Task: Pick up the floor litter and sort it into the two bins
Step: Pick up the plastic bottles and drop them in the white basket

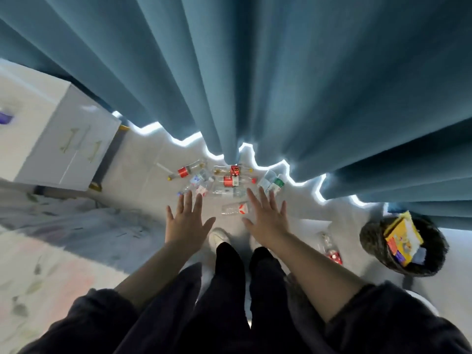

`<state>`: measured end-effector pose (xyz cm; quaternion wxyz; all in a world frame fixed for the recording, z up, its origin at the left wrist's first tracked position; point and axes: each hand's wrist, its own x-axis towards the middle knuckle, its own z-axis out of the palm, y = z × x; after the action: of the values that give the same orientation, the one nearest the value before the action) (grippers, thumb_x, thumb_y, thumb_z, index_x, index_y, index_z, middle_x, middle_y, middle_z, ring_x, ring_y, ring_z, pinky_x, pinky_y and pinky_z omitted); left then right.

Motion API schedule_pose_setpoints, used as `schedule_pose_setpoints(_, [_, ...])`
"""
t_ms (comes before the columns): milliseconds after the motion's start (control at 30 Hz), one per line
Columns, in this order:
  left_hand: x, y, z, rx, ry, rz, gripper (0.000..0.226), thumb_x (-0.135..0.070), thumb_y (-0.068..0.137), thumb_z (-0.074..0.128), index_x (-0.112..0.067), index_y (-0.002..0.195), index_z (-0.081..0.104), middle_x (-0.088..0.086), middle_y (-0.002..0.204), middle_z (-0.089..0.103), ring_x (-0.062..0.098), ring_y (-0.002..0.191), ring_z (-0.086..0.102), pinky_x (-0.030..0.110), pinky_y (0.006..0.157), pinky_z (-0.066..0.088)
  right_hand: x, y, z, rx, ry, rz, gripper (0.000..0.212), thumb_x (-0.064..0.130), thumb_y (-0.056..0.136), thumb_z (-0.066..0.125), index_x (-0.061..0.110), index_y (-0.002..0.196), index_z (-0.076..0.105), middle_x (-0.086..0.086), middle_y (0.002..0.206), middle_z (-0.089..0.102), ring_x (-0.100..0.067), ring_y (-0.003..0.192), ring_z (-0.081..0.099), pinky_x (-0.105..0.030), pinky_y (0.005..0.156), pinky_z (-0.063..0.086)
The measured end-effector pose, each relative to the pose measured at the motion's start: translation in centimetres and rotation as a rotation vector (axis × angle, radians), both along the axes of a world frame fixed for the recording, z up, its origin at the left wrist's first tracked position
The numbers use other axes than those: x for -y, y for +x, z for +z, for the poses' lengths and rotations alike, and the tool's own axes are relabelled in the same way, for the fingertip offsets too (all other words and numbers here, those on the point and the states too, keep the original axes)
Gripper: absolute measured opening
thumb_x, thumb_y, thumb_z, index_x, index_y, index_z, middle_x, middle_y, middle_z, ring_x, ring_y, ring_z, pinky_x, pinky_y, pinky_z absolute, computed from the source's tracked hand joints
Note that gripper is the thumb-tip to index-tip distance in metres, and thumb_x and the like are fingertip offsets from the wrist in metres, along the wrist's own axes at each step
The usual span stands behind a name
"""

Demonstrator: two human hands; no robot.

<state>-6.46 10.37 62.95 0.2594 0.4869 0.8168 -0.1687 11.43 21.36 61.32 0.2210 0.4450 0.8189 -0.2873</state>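
At far left stands a white cabinet with gold handles [63,139]. Below it a pale patterned rug [51,251] spreads over the light grey floor [143,159]. Tall blue-grey pleated curtains [255,72] hang across the top, their hem lit from behind.

The floor litter lies at the foot of the curtains. A long clear plastic bottle with a red label [186,170] is at the left end, with a jumble of smaller clear bottles [201,182] just beside it. Then come a small red carton [235,170], a clear bottle with a red label and red cap [229,181], and white-and-green cartons [272,183].

The left hand [187,221] is held out palm down, fingers straight and spread, holding nothing. Between the hands a lone clear bottle with a red-and-white label [236,209] lies on the floor, nearer the person than the rest. The right hand [265,215] is likewise flat, fingers apart and empty. A white shoe [218,237] shows below the hands.

Further right, a crushed clear bottle with red print [330,249] lies on the floor near a dark woven basket bin [370,241]. The bin holds a yellow cardboard box [402,236].
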Motion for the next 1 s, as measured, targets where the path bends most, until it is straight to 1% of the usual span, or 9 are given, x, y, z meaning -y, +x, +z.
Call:
schedule_pose_setpoints(100, [1.6,-3.9,0.6,0.017,-0.02,0.147,0.077,-0.064,0.094,0.02,-0.021,0.153,-0.003,0.006,0.16,-0.011,0.025,0.148,-0.01,0.054,0.117,0.004,-0.1,-4.6,0.7,-0.017,0.005,0.086,0.075,0.053,0.097,0.036,0.035,0.152,-0.012,-0.002,0.161,-0.018,-0.029,0.148,-0.015,-0.058,0.117,-0.003])
schedule_pose_setpoints(233, [3.0,-8.2,1.1,0.005,0.03,0.351,0.077,-0.064,0.094,0.019,-0.021,0.153,-0.004,0.006,0.16,-0.011,0.024,0.147,-0.01,0.054,0.117,0.003,-2.3,-11.4,1.4,-0.021,0.03,0.226,0.074,0.053,0.098,0.035,0.034,0.153,-0.01,-0.003,0.161,-0.016,-0.03,0.147,-0.017,-0.059,0.116,-0.003])
schedule_pose_setpoints(367, [4.3,-13.2,1.2,0.011,0.068,0.495,0.075,-0.062,0.095,0.02,-0.021,0.153,-0.005,0.006,0.16,-0.012,0.023,0.147,-0.012,0.053,0.118,0.001,-3.4,-18.6,2.5,-0.042,0.056,0.294,0.072,0.051,0.098,0.035,0.033,0.153,-0.008,-0.002,0.162,-0.012,-0.029,0.148,-0.014,-0.058,0.116,-0.002])
schedule_pose_setpoints(467, [5.3,-18.8,0.6,0.007,0.108,0.59,0.075,-0.063,0.095,0.019,-0.022,0.153,-0.006,0.004,0.16,-0.013,0.022,0.147,-0.013,0.053,0.117,0.001,-3.4,-25.3,2.6,-0.044,0.102,0.387,0.073,0.05,0.097,0.038,0.032,0.154,-0.005,-0.002,0.162,-0.009,-0.029,0.148,-0.011,-0.059,0.116,0.002])
schedule_pose_setpoints(533, [5.7,-24.0,-0.2,0.004,0.131,0.615,0.075,-0.062,0.095,0.02,-0.021,0.153,-0.005,0.004,0.16,-0.012,0.022,0.147,-0.013,0.053,0.117,0.002,-3.2,-30.8,2.2,-0.036,0.144,0.446,0.074,0.051,0.096,0.036,0.031,0.154,-0.005,-0.003,0.162,-0.008,-0.029,0.148,-0.009,-0.06,0.116,0.004])
schedule_pose_setpoints(600, [5.8,-30.0,-0.9,0.013,0.144,0.618,0.075,-0.061,0.095,0.021,-0.021,0.153,-0.005,0.005,0.16,-0.013,0.023,0.147,-0.013,0.053,0.118,0.002,-2.9,-36.9,1.7,-0.056,0.135,0.45,0.074,0.052,0.096,0.038,0.031,0.154,-0.003,-0.002,0.162,-0.007,-0.029,0.148,-0.009,-0.06,0.116,0.003])
schedule_pose_setpoints(767, [6.5,-48.0,-1.7,0.001,0.162,0.6,0.076,-0.06,0.095,0.025,-0.018,0.153,0.001,0.007,0.161,-0.007,0.025,0.148,-0.006,0.055,0.117,0.006,-0.8,-53.7,0.2,-0.037,0.119,0.46,0.075,0.05,0.096,0.038,0.031,0.153,-0.007,-0.004,0.162,-0.01,-0.03,0.148,-0.011,-0.059,0.115,0.003])
schedule_pose_setpoints(867, [7.6,-58.6,-1.8,-0.018,0.159,0.579,0.076,-0.06,0.095,0.025,-0.017,0.153,0.0,0.007,0.161,-0.006,0.026,0.148,-0.005,0.055,0.117,0.008,0.8,-63.2,-0.1,0.0,0.103,0.49,0.075,0.049,0.096,0.039,0.032,0.153,-0.007,-0.003,0.162,-0.011,-0.028,0.148,-0.012,-0.059,0.116,0.001])
schedule_pose_setpoints(1000, [9.0,-70.6,-3.7,-0.06,0.14,0.577,0.076,-0.059,0.095,0.025,-0.017,0.153,0.0,0.008,0.161,-0.006,0.026,0.148,-0.004,0.055,0.117,0.01,1.9,-75.3,-1.9,-0.007,0.105,0.546,0.077,0.049,0.096,0.04,0.032,0.153,-0.009,-0.002,0.162,-0.013,-0.027,0.148,-0.014,-0.059,0.116,0.001])
